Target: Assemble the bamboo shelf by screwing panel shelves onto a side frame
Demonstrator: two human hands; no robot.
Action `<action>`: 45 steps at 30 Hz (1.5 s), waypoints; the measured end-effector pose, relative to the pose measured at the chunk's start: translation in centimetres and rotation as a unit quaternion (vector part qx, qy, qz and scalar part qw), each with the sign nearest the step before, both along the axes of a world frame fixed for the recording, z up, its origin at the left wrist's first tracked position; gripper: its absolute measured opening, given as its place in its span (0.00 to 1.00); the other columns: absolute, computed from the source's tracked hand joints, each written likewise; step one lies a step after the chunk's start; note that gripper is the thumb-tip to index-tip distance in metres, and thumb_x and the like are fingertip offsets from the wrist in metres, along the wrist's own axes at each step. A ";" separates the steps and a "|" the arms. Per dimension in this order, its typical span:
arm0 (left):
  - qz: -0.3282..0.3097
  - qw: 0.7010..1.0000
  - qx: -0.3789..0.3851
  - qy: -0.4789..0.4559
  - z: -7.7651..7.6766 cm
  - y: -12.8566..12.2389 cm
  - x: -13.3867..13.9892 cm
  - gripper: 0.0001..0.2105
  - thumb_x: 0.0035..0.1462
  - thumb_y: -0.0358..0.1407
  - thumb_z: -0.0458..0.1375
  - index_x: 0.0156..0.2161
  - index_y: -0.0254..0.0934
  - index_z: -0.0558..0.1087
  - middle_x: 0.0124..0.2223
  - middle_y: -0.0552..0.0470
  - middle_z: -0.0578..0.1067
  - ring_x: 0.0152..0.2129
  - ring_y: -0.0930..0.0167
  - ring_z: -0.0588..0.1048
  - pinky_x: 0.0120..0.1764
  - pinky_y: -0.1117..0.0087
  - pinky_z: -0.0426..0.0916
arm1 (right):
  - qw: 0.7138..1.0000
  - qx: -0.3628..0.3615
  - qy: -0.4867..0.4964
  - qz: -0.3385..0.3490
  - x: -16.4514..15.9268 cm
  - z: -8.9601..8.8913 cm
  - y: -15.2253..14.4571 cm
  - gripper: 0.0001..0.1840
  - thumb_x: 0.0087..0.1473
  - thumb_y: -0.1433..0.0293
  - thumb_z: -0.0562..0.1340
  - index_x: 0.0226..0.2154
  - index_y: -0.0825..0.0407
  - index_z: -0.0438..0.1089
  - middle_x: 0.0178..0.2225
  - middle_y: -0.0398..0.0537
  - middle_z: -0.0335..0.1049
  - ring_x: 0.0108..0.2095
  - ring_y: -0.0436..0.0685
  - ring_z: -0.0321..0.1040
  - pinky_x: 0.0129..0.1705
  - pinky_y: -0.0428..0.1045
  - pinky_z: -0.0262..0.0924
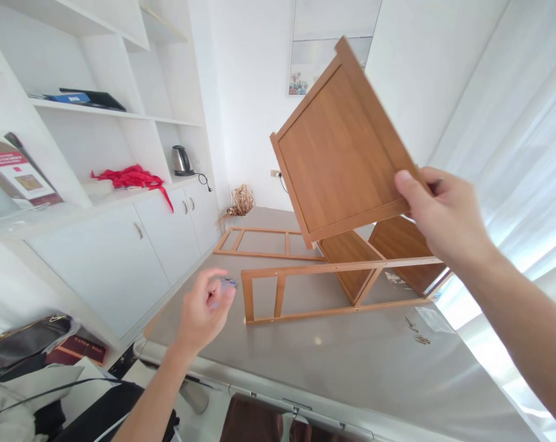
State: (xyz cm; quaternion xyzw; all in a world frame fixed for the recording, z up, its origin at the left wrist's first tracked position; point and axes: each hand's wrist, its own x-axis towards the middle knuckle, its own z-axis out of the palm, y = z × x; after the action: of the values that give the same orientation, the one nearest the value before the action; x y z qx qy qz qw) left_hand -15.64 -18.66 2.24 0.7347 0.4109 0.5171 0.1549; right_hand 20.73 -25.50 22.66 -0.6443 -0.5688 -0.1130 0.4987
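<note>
On my feed the right hand (453, 212) pinches a flat, smooth-grained wooden panel (337, 153), unattached in the upper centre; the left hand (204, 310) curls, fingertips apart, with nothing visibly held. Right of centre, two similar panels (347, 248) already appear joined to a slatted frame (248, 298); loose metal fasteners (422, 339) lie on the glossy grey surface (351, 362).

Brown wooden panel (337, 153) | framed edges | raised, tilted | above open wooden frame (305, 271)

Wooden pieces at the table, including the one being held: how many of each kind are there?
Panels: 3 (one in the right hand, a middle panel, a far-right panel)
Open frames: 2 (front frame, back frame)
Total: 5
</note>
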 end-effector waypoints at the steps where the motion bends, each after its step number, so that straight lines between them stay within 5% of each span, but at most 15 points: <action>1: -0.023 0.998 -0.043 0.028 0.2 1.0 -0.3 0.16 0.66 0.46 0.52 0.52 0.38 0.67 0.22 0.64 0.51 0.18 0.75 0.55 0.26 0.74 0.54 | 1.000 -0.010 -0.002 0.005 -2.2 0.4 1.2 0.23 0.65 0.55 0.56 0.24 0.48 0.50 0.23 0.36 0.45 0.23 0.48 0.46 0.26 0.49 0.44; 4: -0.094 0.985 -0.119 0.086 0.0 3.0 0.4 0.18 0.67 0.49 0.48 0.50 0.37 0.69 0.23 0.63 0.53 0.20 0.75 0.55 0.27 0.74 0.53 | 0.995 -0.081 -0.054 -0.017 -6.0 -0.9 5.1 0.22 0.64 0.60 0.57 0.22 0.48 0.51 0.20 0.37 0.50 0.22 0.49 0.48 0.27 0.48 0.44; 9: -0.098 0.986 -0.118 0.063 -1.2 3.3 1.3 0.21 0.68 0.51 0.46 0.29 0.37 0.64 0.23 0.60 0.50 0.21 0.75 0.52 0.27 0.72 0.50 | 0.959 -0.246 -0.139 -0.024 -8.7 -4.5 10.2 0.17 0.66 0.61 0.51 0.29 0.49 0.63 0.27 0.48 0.68 0.30 0.56 0.64 0.31 0.49 0.48; 18: -0.206 0.970 -0.122 0.032 -2.0 2.1 -0.2 0.23 0.68 0.52 0.45 0.37 0.35 0.73 0.24 0.57 0.59 0.22 0.74 0.56 0.27 0.72 0.51 | 0.921 -0.353 -0.164 -0.015 -11.0 -9.1 10.4 0.19 0.67 0.62 0.49 0.38 0.54 0.71 0.38 0.60 0.74 0.40 0.66 0.73 0.36 0.52 0.59; 22: -0.236 0.963 -0.123 0.035 -2.3 1.6 -0.1 0.23 0.68 0.52 0.47 0.41 0.35 0.74 0.23 0.58 0.57 0.20 0.74 0.55 0.26 0.72 0.50 | 0.914 -0.364 -0.180 -0.010 -12.0 -9.4 9.6 0.20 0.67 0.62 0.48 0.42 0.55 0.72 0.41 0.62 0.75 0.44 0.68 0.73 0.39 0.53 0.61; 28: -0.303 0.912 -0.235 -0.143 -1.3 2.9 0.6 0.15 0.70 0.44 0.43 0.44 0.39 0.68 0.26 0.60 0.55 0.20 0.74 0.53 0.25 0.73 0.56 | 0.905 -0.378 -0.194 0.002 -14.3 -9.9 8.7 0.21 0.67 0.65 0.48 0.44 0.58 0.73 0.43 0.65 0.75 0.46 0.68 0.74 0.43 0.54 0.63; 34: -0.305 0.894 -0.319 -0.080 0.9 3.9 1.2 0.09 0.68 0.41 0.48 0.42 0.39 0.66 0.30 0.58 0.61 0.23 0.75 0.58 0.27 0.74 0.58 | 0.892 -0.409 -0.191 0.023 -14.7 -10.0 8.3 0.20 0.65 0.68 0.49 0.46 0.59 0.73 0.45 0.65 0.75 0.48 0.68 0.74 0.44 0.55 0.65; 40: -0.307 0.891 -0.332 -0.048 1.6 4.4 1.7 0.14 0.67 0.49 0.51 0.47 0.41 0.65 0.29 0.60 0.60 0.22 0.76 0.55 0.25 0.76 0.54 | 0.868 -0.454 -0.191 0.062 -14.3 -9.3 8.3 0.18 0.61 0.65 0.54 0.43 0.56 0.75 0.45 0.63 0.76 0.47 0.67 0.74 0.44 0.54 0.65; 45: -0.320 0.891 -0.320 -0.027 3.3 4.1 1.8 0.10 0.68 0.45 0.49 0.44 0.41 0.65 0.27 0.60 0.57 0.20 0.76 0.52 0.23 0.76 0.50 | 0.859 -0.470 -0.187 0.085 -14.3 -8.7 7.8 0.17 0.60 0.64 0.55 0.42 0.55 0.75 0.41 0.61 0.77 0.44 0.67 0.75 0.40 0.53 0.64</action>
State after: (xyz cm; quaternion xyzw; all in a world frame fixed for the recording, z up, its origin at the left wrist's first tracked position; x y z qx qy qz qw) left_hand -13.85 -14.56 5.50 0.7230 0.2924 0.2998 0.5495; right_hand 6.43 -17.68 13.95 -0.7182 -0.6892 0.0918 0.0288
